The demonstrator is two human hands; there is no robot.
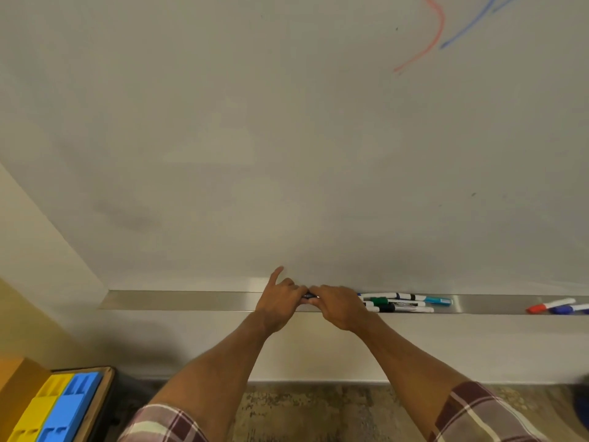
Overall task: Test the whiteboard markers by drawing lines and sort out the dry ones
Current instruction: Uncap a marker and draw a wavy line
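- Long silver metal tray (191,299): the landmark, running along the lower edge of the white wall-mounted whiteboard (287,138).
- Slim dark marker (308,296): held just above the tray's middle, mostly hidden, long axis parallel to the tray.
- Left hand (280,299) and right hand (338,306): together, each clamped on 1 end, equally near.
- Judgement: a cap is being pulled or seated, so the pull runs along the tray.
- Cluster of white-barrelled markers (398,303): lying in the tray, just right of the right hand.
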